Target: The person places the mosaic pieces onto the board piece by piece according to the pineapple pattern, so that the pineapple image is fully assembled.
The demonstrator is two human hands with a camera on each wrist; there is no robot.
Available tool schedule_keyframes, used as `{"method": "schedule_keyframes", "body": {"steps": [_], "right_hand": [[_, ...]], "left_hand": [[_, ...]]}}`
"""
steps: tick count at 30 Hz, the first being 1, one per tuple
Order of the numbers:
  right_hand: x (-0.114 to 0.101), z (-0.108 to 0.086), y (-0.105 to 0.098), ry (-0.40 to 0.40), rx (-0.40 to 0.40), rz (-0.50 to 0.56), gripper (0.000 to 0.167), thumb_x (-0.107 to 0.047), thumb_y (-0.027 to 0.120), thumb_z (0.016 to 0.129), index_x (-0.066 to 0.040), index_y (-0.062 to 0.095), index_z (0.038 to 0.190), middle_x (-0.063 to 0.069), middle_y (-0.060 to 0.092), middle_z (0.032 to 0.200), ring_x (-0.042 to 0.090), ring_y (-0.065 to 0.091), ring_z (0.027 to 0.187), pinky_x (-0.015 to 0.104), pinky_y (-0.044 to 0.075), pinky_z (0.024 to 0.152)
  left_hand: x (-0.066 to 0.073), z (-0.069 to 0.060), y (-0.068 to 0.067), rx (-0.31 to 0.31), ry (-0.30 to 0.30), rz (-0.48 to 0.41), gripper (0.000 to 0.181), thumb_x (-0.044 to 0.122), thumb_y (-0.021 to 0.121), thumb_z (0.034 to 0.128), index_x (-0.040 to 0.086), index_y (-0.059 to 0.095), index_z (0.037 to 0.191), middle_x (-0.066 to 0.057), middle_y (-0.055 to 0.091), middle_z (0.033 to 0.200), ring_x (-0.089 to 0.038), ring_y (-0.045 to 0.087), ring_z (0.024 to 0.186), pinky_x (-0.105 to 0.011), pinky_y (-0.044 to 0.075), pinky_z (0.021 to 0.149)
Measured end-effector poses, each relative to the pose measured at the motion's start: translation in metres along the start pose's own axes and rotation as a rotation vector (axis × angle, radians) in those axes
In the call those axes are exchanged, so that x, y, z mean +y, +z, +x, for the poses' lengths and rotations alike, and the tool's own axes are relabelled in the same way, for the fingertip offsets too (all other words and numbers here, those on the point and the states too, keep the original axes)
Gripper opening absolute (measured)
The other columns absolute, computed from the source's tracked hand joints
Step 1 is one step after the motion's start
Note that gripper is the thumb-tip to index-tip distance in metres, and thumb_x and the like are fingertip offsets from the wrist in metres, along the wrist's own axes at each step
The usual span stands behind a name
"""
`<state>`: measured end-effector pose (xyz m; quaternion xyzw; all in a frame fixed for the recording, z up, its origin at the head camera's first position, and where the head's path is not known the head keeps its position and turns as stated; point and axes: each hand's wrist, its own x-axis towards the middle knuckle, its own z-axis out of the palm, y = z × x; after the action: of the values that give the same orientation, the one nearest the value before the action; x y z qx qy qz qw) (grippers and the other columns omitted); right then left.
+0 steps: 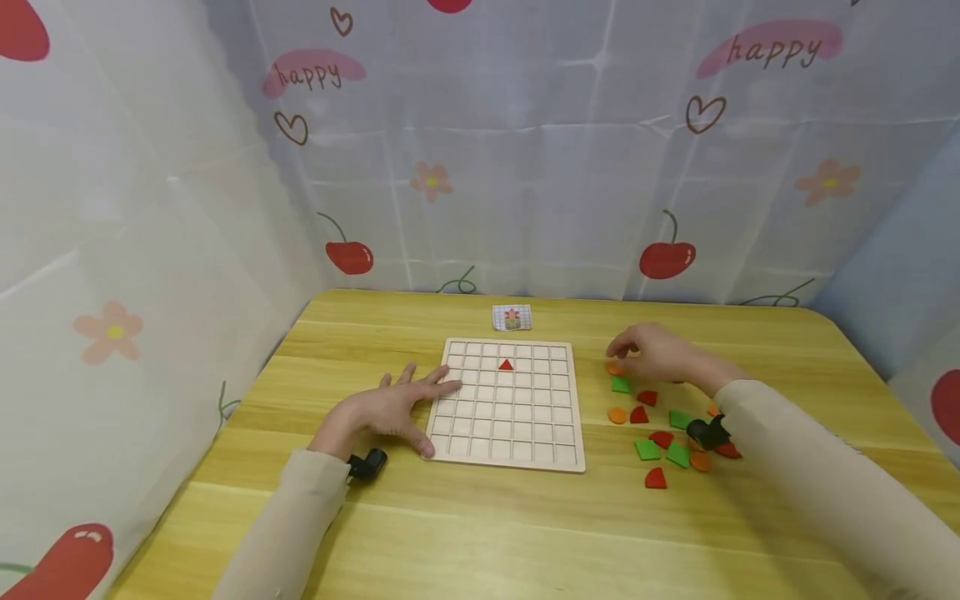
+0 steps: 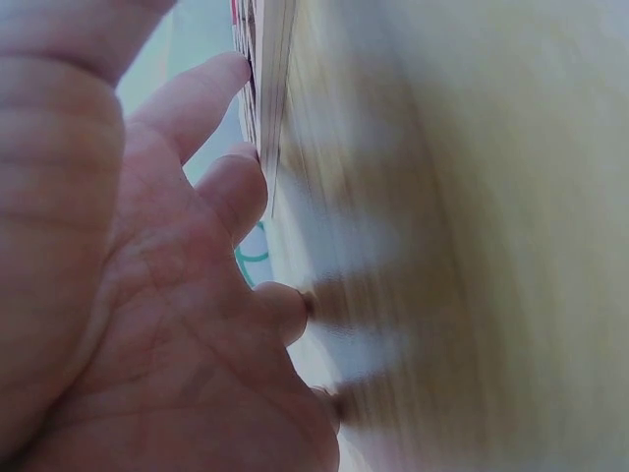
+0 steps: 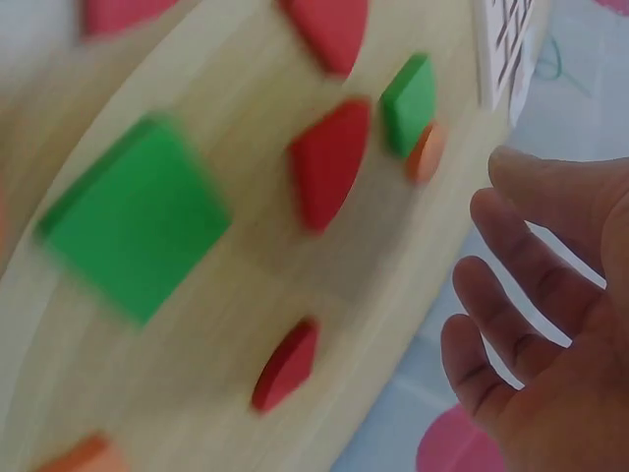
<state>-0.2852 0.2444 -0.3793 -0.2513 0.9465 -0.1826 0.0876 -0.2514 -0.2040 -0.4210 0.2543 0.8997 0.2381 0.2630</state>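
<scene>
A wooden grid board (image 1: pixel 504 408) lies on the table with a red triangle (image 1: pixel 506 365) in one of its upper cells. My left hand (image 1: pixel 393 408) rests at the board's left edge, fingers spread, thumb at the near corner; in the left wrist view the palm (image 2: pixel 187 305) holds nothing. Over the far end of the loose pieces hovers my right hand (image 1: pixel 652 354), its fingers loosely bent. Just beneath its fingertips lie an orange round piece (image 1: pixel 615 367) and a green square (image 1: pixel 620 384). In the right wrist view that hand (image 3: pixel 550 295) is empty, apart from the orange piece (image 3: pixel 426 154).
Red quarter-circle pieces (image 1: pixel 656 478), green squares (image 1: pixel 648 450) and orange discs (image 1: pixel 617 415) are scattered right of the board, some under the right forearm. A small pattern card (image 1: pixel 512 317) lies behind the board. A printed curtain (image 1: pixel 510 208) hangs behind the table.
</scene>
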Motion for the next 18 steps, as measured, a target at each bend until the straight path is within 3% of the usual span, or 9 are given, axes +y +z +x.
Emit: {"method": "schedule_keyframes", "body": {"steps": [6, 13, 18], "right_hand": [[0.026, -0.018, -0.009, -0.046, 0.016, -0.025, 0.023, -0.004, 0.069, 0.093, 0.002, 0.075, 0.115, 0.014, 0.074, 0.109, 0.034, 0.068, 0.1, 0.054, 0.057, 0.091], [0.056, -0.04, -0.013, 0.014, -0.075, -0.01, 0.033, 0.005, 0.07, 0.085, 0.003, 0.073, 0.119, 0.015, 0.072, 0.114, 0.032, 0.066, 0.102, 0.052, 0.057, 0.09], [0.07, -0.049, -0.011, 0.034, -0.068, 0.005, 0.036, 0.008, 0.069, 0.082, 0.003, 0.072, 0.118, 0.016, 0.071, 0.114, 0.034, 0.066, 0.101, 0.054, 0.057, 0.09]], "left_hand": [[0.001, 0.0, 0.0, 0.003, -0.013, -0.001, 0.11, 0.046, 0.09, 0.07, 0.044, 0.028, 0.161, 0.012, -0.001, 0.175, -0.039, -0.02, 0.158, -0.067, -0.016, 0.122], [0.002, 0.0, 0.0, 0.002, -0.013, -0.015, 0.11, 0.044, 0.091, 0.0701, 0.043, 0.03, 0.161, 0.013, 0.0, 0.175, -0.039, -0.022, 0.158, -0.067, -0.018, 0.121], [0.002, 0.0, 0.001, 0.003, -0.029, -0.027, 0.109, 0.042, 0.091, 0.0704, 0.043, 0.03, 0.161, 0.015, 0.0, 0.174, -0.036, -0.022, 0.158, -0.064, -0.019, 0.122]]}}
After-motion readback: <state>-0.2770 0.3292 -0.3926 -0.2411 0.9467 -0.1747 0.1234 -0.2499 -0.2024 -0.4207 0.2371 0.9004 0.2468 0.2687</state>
